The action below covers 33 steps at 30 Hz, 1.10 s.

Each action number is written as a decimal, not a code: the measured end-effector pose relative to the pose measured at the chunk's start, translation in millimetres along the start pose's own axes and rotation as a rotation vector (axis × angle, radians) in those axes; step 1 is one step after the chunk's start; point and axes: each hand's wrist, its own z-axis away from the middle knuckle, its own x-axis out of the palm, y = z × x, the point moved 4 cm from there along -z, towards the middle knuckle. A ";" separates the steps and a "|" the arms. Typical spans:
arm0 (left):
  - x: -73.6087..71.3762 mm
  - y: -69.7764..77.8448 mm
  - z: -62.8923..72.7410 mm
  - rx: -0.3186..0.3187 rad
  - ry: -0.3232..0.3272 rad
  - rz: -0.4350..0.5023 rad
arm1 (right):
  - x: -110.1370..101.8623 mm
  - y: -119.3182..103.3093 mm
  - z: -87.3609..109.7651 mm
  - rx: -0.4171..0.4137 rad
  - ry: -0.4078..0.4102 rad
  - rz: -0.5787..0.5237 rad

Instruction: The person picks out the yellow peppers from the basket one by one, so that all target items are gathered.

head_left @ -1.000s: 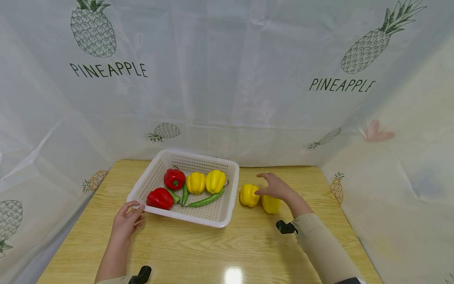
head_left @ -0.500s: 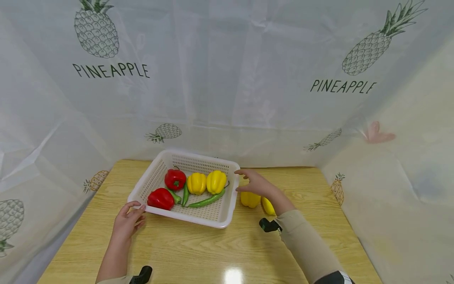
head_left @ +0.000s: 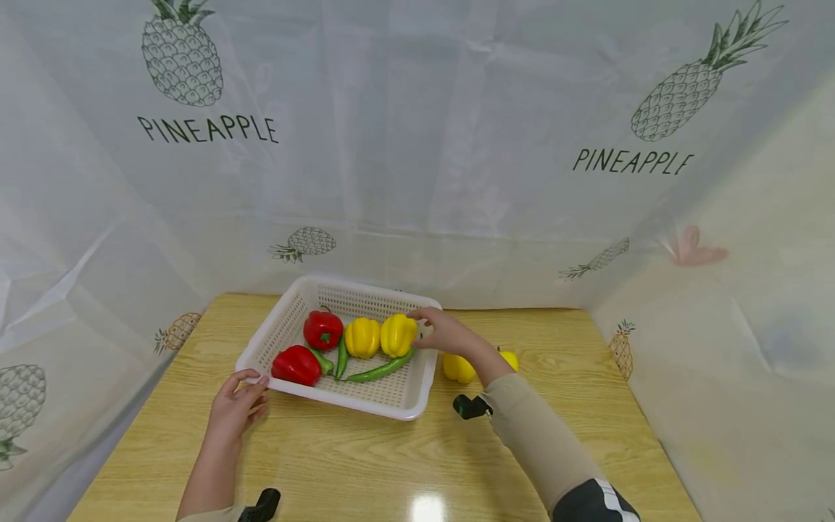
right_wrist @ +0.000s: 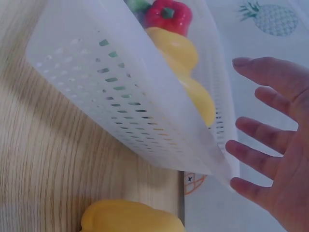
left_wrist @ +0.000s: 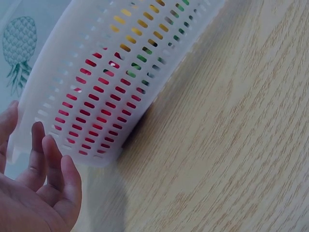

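Note:
A white plastic basket (head_left: 346, 404) holds two red bell peppers, two yellow bell peppers and green chili peppers (head_left: 381, 372). My left hand (head_left: 235, 406) pinches its near left corner; in the left wrist view, thumb and fingers straddle the rim. Over the right rim reaches my right hand (head_left: 450, 335), its fingertips right by the nearer yellow bell pepper (head_left: 398, 335). The right wrist view shows that hand (right_wrist: 289, 145) with its fingers spread and nothing between them. Left of that pepper lies the other yellow bell pepper (head_left: 362, 338); the red bell peppers (head_left: 296, 366) sit farther left.
Two more yellow bell peppers (head_left: 459, 368) lie on the wooden table (head_left: 365, 464) right of the basket, partly hidden by my right forearm. A pineapple-printed curtain (head_left: 417, 181) hangs behind the table and along both sides.
My right hand has moved left from above the loose yellow bell peppers to over the basket's right rim. The left hand stays at the corner, and the peppers in the basket look unmoved.

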 end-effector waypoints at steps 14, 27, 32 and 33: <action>-1.0 0.6 -1.9 0.002 -0.006 0.033 | 11.2 -3.4 -21.9 0.053 0.006 0.140; 0.3 1.8 0.3 0.032 -0.013 0.023 | 13.1 3.8 -38.3 0.088 0.012 0.240; 0.4 1.0 -0.7 0.028 -0.014 0.031 | 14.2 9.1 -43.5 0.117 0.022 0.275; 0.5 1.0 -0.5 0.025 -0.010 0.028 | 14.6 9.8 -44.5 0.121 0.022 0.281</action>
